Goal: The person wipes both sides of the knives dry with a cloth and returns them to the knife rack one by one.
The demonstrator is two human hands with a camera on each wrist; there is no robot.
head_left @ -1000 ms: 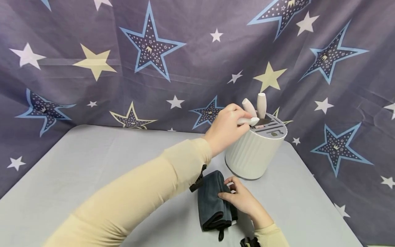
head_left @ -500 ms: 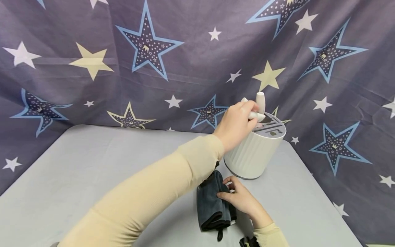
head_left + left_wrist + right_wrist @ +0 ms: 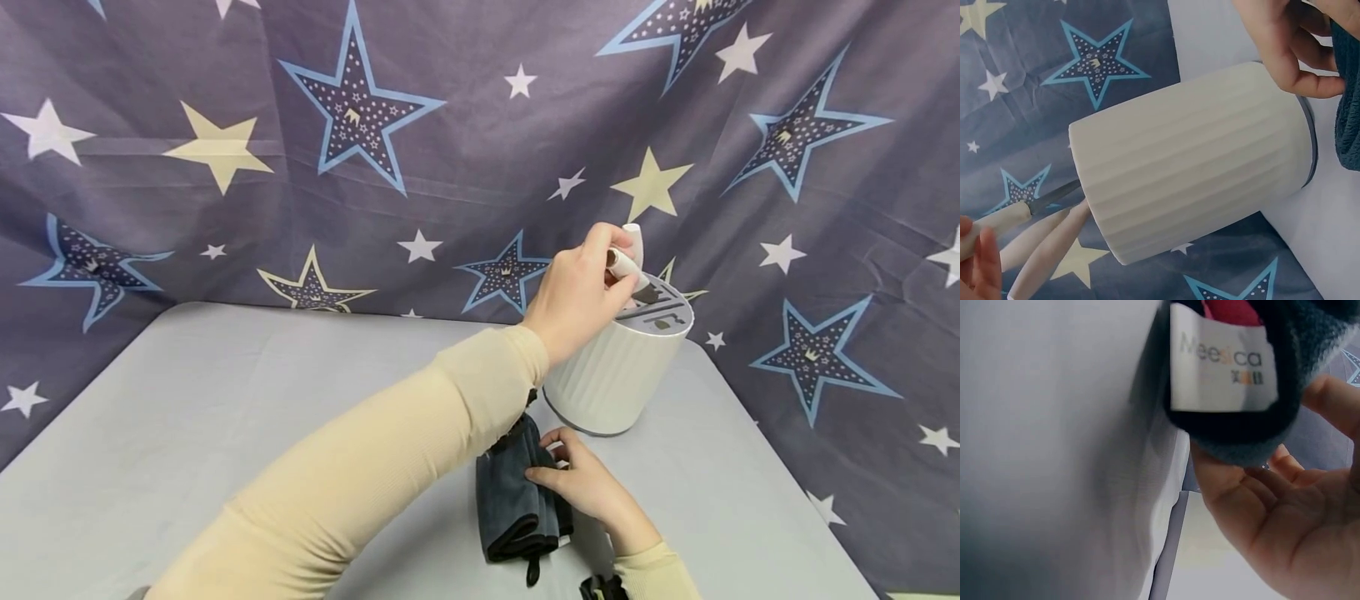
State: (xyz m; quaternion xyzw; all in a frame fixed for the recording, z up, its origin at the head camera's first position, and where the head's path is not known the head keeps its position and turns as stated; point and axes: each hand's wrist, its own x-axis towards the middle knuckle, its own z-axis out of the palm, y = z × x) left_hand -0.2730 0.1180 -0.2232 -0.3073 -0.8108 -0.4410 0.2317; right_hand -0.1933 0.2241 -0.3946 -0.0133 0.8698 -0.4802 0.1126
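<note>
My left hand (image 3: 573, 292) grips the pale handle of a knife (image 3: 1000, 224) above the white ribbed knife block (image 3: 609, 379). In the left wrist view the knife's metal blade stands partly out of the block, its tip end hidden at the block's top. Two more pale handles (image 3: 1050, 250) stick out beside it. Near the block's base, my right hand (image 3: 588, 483) holds a folded dark grey towel (image 3: 510, 492) between thumb and fingers, on the table. A white label (image 3: 1225, 362) shows on the towel in the right wrist view.
The block's grey top (image 3: 663, 312) has several slots. It stands at the far right of the pale table (image 3: 300, 375), close to a star-patterned curtain (image 3: 465, 100). My left forearm crosses above the table, its wrist strap over the towel's upper end.
My left hand has moved right over the block with the knife. The handle has turned from lying nearly level to a steeper tilt. My right hand stays on the towel.
</note>
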